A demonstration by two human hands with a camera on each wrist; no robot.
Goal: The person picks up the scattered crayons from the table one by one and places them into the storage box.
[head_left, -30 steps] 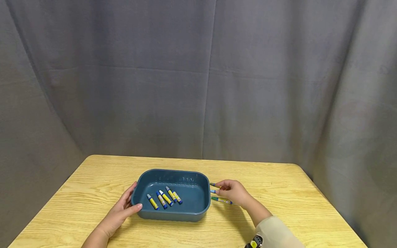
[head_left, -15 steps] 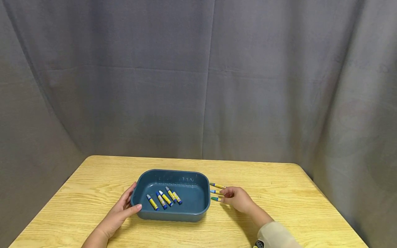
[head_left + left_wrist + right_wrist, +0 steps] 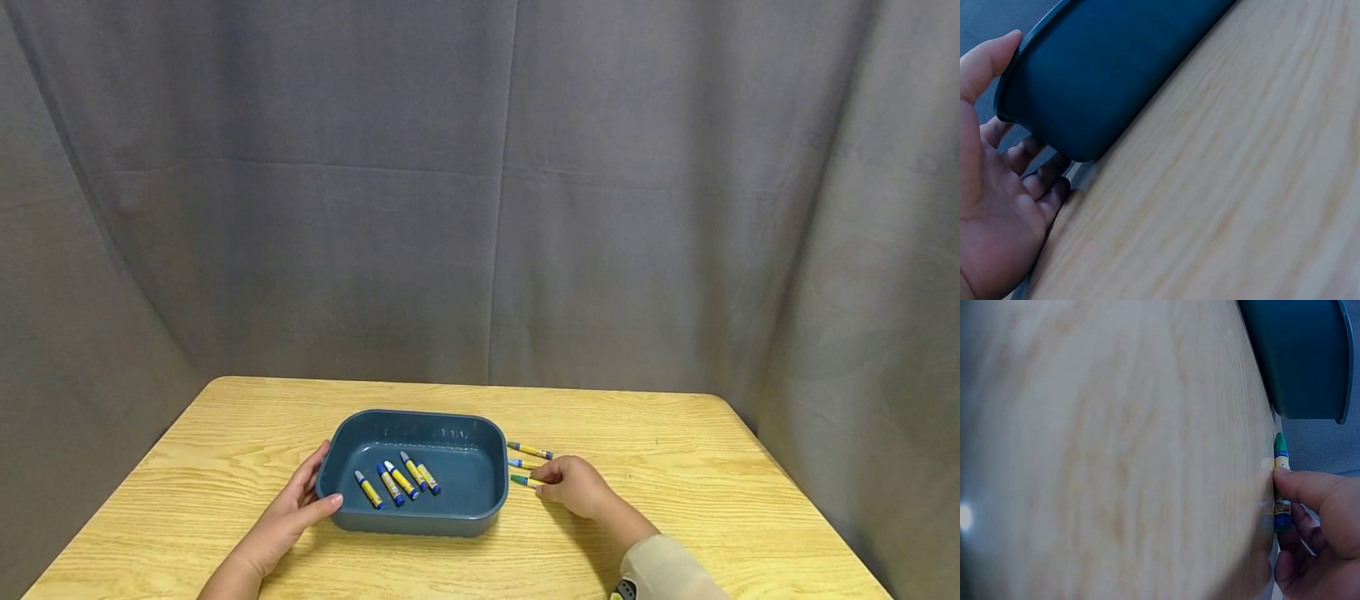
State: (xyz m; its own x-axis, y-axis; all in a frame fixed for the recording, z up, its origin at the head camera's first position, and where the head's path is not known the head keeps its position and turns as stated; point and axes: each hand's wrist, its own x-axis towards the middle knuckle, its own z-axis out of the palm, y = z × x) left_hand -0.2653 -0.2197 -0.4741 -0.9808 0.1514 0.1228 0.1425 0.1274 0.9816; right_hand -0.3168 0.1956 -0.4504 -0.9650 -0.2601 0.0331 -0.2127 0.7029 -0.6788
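A dark teal rectangular basin (image 3: 420,523) stands on the table with several crayons (image 3: 402,480) in yellow wrappers lying in it. At its left end my left hand (image 3: 288,510) holds it, thumb at the rim and fingers along the outer wall; the left wrist view shows this hand (image 3: 1004,206) from the palm side. To the right of the basin, my right hand (image 3: 579,487) pinches a green crayon (image 3: 1281,453) low at the tabletop, its tip toward the basin. Just beyond lie a light blue crayon (image 3: 521,464), partly hidden by the fingers, and an olive-green crayon (image 3: 528,451).
The wooden table (image 3: 675,467) has rounded far corners. Grey curtains (image 3: 495,208) hang behind it and at both sides. A strapped device (image 3: 624,590) shows at the right sleeve's cuff.
My right hand has moved nearer me, from the light blue crayon to the green one, uncovering the olive-green crayon. My left hand and the basin stay in place.
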